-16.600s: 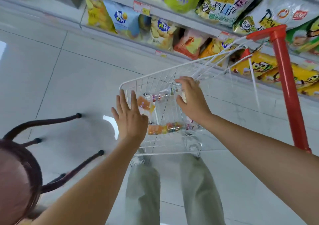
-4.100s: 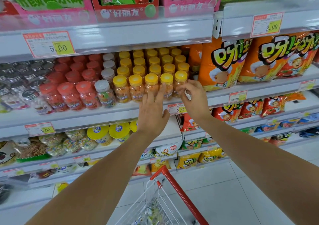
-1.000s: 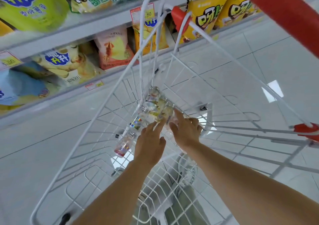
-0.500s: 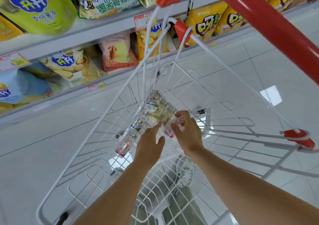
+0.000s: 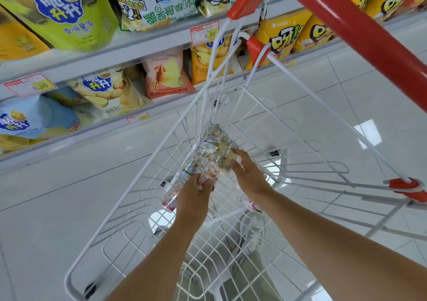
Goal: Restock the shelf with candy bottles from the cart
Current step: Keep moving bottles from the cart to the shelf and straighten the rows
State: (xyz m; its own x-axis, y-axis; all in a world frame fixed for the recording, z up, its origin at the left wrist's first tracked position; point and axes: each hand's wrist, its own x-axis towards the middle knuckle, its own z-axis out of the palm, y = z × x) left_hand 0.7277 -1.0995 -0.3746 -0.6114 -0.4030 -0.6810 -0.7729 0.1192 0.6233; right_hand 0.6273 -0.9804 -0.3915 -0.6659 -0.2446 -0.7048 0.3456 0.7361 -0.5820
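Observation:
Several clear candy bottles (image 5: 213,136) lie in a heap at the far corner of the white wire cart (image 5: 143,169). My left hand (image 5: 196,194) is curled around one bottle of pink and white candies (image 5: 209,170). My right hand (image 5: 250,174) is just to its right, thumb and fingers around the near end of a yellowish candy bottle (image 5: 225,162). Another bottle (image 5: 173,192) lies left of my left hand. A bottle's end (image 5: 252,206) shows under my right wrist.
The cart's red handle (image 5: 360,30) crosses the upper right. Low shelves (image 5: 111,55) with snack bags (image 5: 166,74) and price tags run along the left and top. A pale tiled floor (image 5: 57,185) lies around the cart. My legs show through the cart's bottom.
The pink-and-white bottle that my right hand held half a second ago is now in my left hand. My right hand has reached forward onto the yellowish bottle. The view has dropped closer to the cart.

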